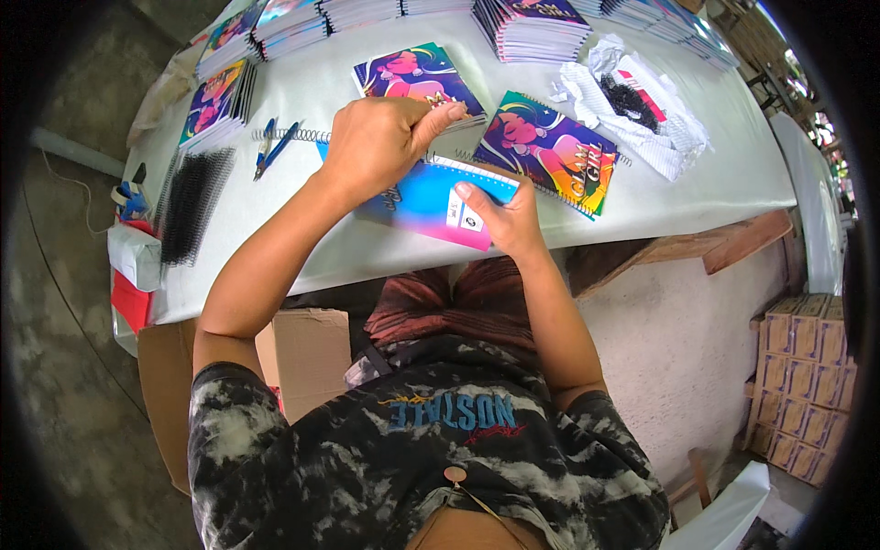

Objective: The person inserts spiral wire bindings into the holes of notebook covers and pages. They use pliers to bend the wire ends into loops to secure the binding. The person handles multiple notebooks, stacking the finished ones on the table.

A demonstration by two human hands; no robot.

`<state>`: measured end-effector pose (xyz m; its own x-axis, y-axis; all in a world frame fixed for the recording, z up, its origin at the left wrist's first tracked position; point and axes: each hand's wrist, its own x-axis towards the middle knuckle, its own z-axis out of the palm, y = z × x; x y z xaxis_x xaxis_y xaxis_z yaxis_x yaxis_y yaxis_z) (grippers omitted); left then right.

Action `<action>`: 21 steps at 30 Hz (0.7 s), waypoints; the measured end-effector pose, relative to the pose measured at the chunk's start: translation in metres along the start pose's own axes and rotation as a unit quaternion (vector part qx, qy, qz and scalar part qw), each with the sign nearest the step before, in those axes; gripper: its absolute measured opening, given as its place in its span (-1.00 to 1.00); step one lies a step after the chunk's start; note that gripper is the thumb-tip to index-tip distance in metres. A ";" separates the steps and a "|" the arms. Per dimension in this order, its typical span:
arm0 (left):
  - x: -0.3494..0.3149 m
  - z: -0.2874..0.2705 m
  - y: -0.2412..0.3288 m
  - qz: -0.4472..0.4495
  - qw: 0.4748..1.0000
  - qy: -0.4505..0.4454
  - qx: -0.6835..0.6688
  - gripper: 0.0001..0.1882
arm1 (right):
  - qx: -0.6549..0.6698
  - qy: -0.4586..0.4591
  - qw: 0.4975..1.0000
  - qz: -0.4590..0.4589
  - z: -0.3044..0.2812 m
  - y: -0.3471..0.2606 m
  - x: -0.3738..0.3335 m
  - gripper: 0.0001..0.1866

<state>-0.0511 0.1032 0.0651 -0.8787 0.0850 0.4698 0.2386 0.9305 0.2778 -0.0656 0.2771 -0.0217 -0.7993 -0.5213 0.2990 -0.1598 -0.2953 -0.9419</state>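
A blue and pink notebook cover (426,206) with a white label and a row of punched holes lies tilted at the table's near edge. My right hand (510,218) grips its right end, thumb on top. Over its upper left part, my left hand (378,137) is closed, fingers curled under and thumb pointing right; what they hold is hidden. A loose spiral coil (291,136) sticks out left of that hand. Just beyond lies a small stack of illustrated notebooks (403,75). Right of it, a spiral-bound notebook (548,151) rests at an angle.
Pliers (275,148) and a bundle of black spiral coils (194,203) lie on the left. Crumpled white wrapping (674,137) with black coils sits at the right. Stacks of notebooks (530,32) line the far edge. A cardboard box (312,353) stands below the table.
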 end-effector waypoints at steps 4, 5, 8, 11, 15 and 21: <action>-0.001 0.005 -0.007 0.007 0.997 0.027 -0.067 -0.51 | 0.008 0.009 1.000 -0.001 0.002 0.000 0.000 -0.70; 0.000 0.005 -0.008 0.010 0.995 0.036 -0.088 -0.53 | 0.013 0.017 1.000 -0.004 0.003 0.000 0.000 -0.70; -0.003 0.003 -0.008 0.035 0.996 0.046 -0.070 -0.61 | -0.020 0.009 0.999 0.031 0.001 -0.004 -0.001 -0.71; -0.010 0.009 -0.003 0.126 0.986 0.106 -0.005 -0.66 | -0.017 0.008 1.000 0.014 0.001 -0.002 -0.002 -0.71; -0.004 0.002 0.006 -0.043 0.998 0.034 -0.027 -0.68 | -0.024 -0.002 1.000 -0.015 0.004 0.000 -0.001 -0.71; -0.013 0.012 0.001 0.059 0.989 0.123 -0.063 -0.69 | -0.052 -0.009 0.998 -0.032 0.006 0.003 -0.003 -0.72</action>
<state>-0.0443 0.1075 0.0491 -0.7188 0.0863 0.6898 0.3965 0.8659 0.3048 -0.0606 0.2730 -0.0243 -0.7757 -0.5180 0.3606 -0.2697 -0.2445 -0.9314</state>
